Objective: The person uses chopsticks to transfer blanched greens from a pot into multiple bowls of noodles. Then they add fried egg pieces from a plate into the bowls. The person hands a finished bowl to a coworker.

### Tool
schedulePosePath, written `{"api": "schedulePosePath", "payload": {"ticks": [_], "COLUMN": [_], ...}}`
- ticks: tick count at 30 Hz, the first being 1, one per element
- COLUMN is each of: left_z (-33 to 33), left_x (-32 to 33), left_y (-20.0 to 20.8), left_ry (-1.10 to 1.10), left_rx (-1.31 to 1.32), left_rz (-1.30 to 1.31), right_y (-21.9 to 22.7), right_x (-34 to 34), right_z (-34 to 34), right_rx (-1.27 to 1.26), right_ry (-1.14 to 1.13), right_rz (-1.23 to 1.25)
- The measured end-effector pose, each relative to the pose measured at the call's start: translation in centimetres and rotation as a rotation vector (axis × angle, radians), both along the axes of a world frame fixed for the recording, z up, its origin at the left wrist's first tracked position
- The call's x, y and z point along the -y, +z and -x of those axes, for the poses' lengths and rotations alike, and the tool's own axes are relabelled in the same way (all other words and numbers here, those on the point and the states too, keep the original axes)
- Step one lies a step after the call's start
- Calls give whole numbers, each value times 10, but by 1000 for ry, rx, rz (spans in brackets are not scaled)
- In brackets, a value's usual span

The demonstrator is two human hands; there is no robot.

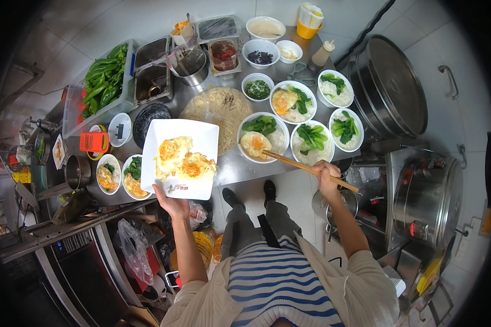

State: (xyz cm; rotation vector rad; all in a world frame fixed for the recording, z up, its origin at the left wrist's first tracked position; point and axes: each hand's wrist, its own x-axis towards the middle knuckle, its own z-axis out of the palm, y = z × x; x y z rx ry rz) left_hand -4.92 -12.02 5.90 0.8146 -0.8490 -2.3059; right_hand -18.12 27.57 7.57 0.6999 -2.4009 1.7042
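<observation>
My left hand (173, 203) grips the near edge of a white square plate (202, 133), held level above the steel counter. Fried eggs (174, 158) with browned centres lie on it. In my right hand (328, 181) is a pair of wooden chopsticks (297, 165), slanting to the left. Their tips touch a fried egg (255, 144) in a white bowl (241, 155) that also holds rice and leafy greens. Behind it to the right, another bowl (292, 122) has an egg, greens and rice. Several bowls beside these, such as the nearest one (312, 144), show greens on rice.
A large flat round of noodles (215, 103) under clear film lies mid-counter. Green peppers (105, 76) fill a clear bin at left. Two bowls with egg and greens, one a small white bowl (109, 192), stand by the front edge. Steel steamers (401, 82) rise at right.
</observation>
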Motion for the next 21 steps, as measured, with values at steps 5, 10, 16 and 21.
{"api": "schedulePosePath", "payload": {"ticks": [5,10,16,21], "left_z": [2,6,10,18], "left_x": [-4,-10,-24,-35], "left_y": [5,7,16,18], "left_ry": [5,-21,-56,-123], "left_rx": [-5,-28,-13,-85], "left_rz": [-8,-47,-25,-42], "right_y": [22,20,54,125], "right_x": [-3,9,20,31], "right_z": [5,15,26,14], "right_rx": [-30,-22,38,362], "right_ry": [123,100,102,255], "right_rz": [100,23,333,407]}}
